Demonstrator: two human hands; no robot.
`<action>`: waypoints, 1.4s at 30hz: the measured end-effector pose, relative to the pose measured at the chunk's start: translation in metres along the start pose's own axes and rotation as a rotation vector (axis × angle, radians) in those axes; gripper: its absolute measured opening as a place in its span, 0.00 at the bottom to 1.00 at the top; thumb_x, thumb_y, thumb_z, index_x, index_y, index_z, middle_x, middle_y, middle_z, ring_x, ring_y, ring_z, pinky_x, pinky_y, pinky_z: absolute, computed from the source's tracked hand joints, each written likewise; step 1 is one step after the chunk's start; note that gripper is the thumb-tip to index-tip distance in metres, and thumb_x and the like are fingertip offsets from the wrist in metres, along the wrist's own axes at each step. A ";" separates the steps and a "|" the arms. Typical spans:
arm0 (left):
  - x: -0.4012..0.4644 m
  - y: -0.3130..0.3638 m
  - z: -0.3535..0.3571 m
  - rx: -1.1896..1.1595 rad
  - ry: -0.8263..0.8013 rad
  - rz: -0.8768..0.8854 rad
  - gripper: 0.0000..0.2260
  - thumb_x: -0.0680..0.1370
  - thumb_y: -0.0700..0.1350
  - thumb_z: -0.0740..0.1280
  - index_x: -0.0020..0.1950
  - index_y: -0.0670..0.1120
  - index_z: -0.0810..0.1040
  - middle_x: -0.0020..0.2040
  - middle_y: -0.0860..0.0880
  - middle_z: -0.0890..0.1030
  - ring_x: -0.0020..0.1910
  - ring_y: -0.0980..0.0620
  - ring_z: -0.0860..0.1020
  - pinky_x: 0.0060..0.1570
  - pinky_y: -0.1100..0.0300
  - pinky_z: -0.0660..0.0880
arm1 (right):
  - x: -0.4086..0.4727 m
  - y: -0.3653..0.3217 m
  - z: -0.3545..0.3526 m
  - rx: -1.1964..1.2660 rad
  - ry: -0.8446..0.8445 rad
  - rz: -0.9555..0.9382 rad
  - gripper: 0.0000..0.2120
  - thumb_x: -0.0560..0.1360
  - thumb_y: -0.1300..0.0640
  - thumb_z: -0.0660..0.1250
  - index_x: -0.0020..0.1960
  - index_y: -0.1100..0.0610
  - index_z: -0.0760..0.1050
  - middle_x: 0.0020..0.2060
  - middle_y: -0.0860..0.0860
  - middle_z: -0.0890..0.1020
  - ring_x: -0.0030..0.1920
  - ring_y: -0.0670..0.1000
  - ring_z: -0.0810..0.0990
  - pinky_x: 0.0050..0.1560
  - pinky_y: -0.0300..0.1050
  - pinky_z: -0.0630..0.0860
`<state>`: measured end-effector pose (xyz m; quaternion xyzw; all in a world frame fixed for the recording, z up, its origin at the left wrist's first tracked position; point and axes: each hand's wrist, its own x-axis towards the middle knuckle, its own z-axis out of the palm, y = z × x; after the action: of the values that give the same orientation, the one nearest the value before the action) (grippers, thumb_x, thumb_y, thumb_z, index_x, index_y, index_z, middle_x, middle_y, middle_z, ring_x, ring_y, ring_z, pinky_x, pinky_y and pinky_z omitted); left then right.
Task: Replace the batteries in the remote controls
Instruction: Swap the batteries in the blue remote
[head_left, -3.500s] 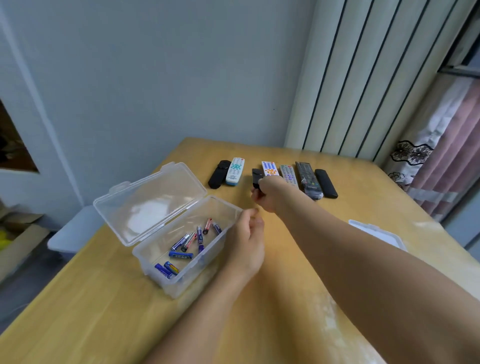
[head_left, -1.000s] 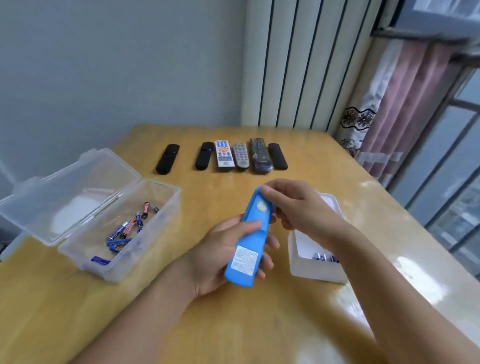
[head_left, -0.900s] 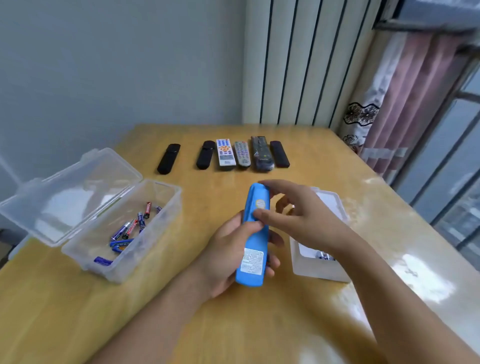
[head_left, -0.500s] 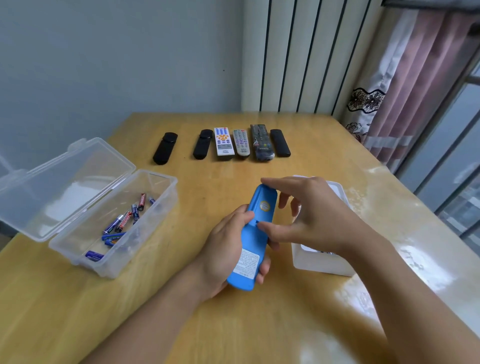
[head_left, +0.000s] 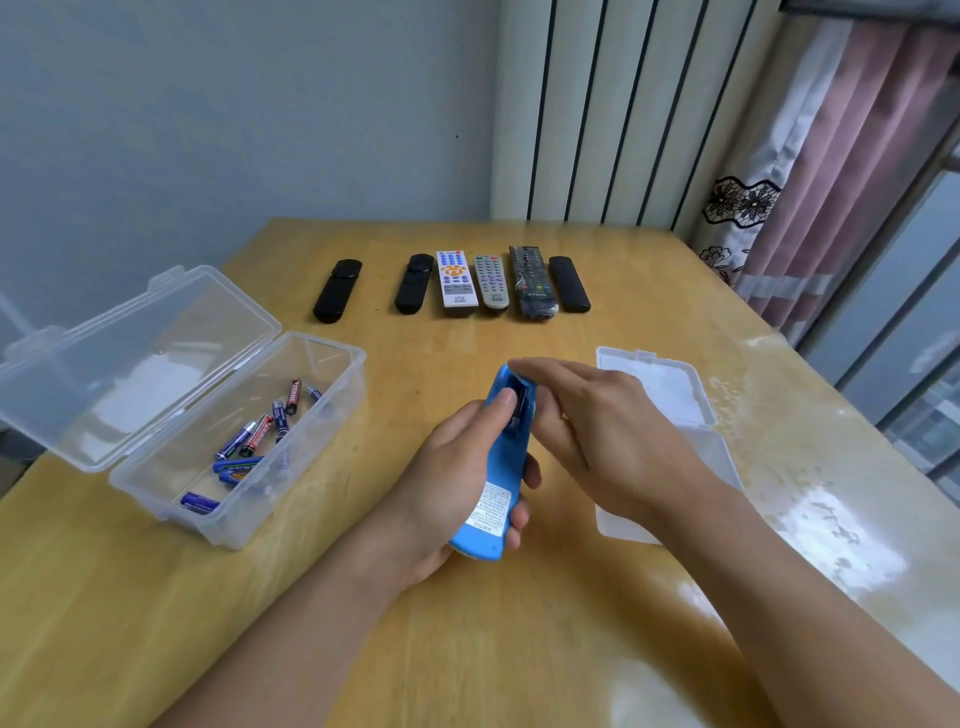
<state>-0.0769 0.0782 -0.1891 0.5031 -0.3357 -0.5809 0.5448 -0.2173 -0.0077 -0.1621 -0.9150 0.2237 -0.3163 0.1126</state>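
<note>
The left hand (head_left: 457, 483) wraps its grip around the blue remote (head_left: 498, 483), back upward. Just right, the right hand (head_left: 597, 436) rests straight fingers over its open battery bay (head_left: 519, 402).

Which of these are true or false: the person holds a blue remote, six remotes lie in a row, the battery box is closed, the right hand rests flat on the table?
The left hand holds a blue remote: true.
Six remotes lie in a row: true.
The battery box is closed: false, its lid stands open.
The right hand rests flat on the table: false, it is raised, fingers at the remote's open compartment.
</note>
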 end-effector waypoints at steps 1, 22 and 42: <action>0.001 0.000 0.000 -0.014 0.011 -0.013 0.13 0.83 0.57 0.63 0.50 0.49 0.79 0.37 0.43 0.80 0.27 0.44 0.75 0.26 0.57 0.73 | 0.000 0.001 0.002 0.051 0.014 0.041 0.18 0.83 0.54 0.55 0.62 0.59 0.79 0.50 0.50 0.84 0.41 0.41 0.80 0.43 0.31 0.73; 0.013 0.001 -0.022 0.639 0.428 0.283 0.09 0.83 0.46 0.61 0.44 0.48 0.75 0.29 0.56 0.76 0.27 0.59 0.74 0.25 0.69 0.68 | -0.003 -0.008 0.014 0.148 -0.040 0.225 0.16 0.73 0.42 0.73 0.58 0.45 0.79 0.48 0.38 0.79 0.49 0.39 0.77 0.43 0.33 0.76; -0.003 0.006 -0.004 0.347 0.170 0.264 0.11 0.86 0.44 0.53 0.50 0.42 0.71 0.35 0.47 0.78 0.29 0.46 0.76 0.27 0.56 0.73 | -0.002 -0.014 0.025 0.198 0.225 0.258 0.08 0.79 0.59 0.68 0.55 0.52 0.84 0.42 0.44 0.80 0.44 0.40 0.78 0.41 0.30 0.71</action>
<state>-0.0716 0.0804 -0.1837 0.5882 -0.4463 -0.3938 0.5475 -0.1987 0.0075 -0.1775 -0.8221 0.3180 -0.4202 0.2156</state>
